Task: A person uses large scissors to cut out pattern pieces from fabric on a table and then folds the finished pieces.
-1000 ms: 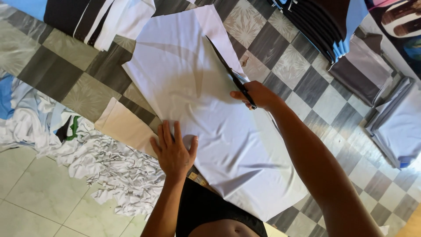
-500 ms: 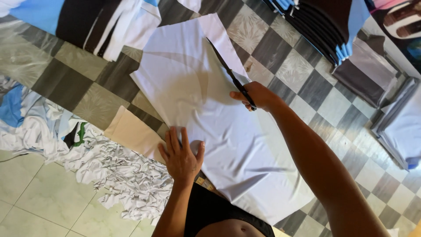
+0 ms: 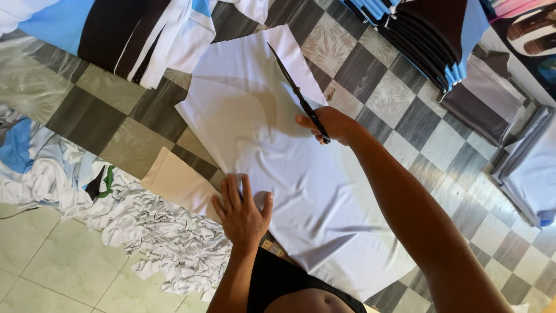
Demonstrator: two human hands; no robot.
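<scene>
A large white fabric sheet (image 3: 272, 133) lies spread on the checkered floor. My right hand (image 3: 333, 124) grips long dark scissors (image 3: 295, 93), whose blades point away along the sheet's right side. My left hand (image 3: 242, 213) rests flat with fingers spread on the sheet's near left edge, close to a beige cloth piece (image 3: 176, 182) that lies partly under the sheet.
A pile of crumpled white and blue scraps (image 3: 116, 226) lies at the left. Blue, black and white garments (image 3: 127, 35) sit at the top left. Stacked folded fabric (image 3: 428, 35) and grey folded pieces (image 3: 527, 168) are at the right.
The view shifted slightly; my left hand slid a little to the right along the fabric edge. My right hand kept hold of the scissors in about the same place.
</scene>
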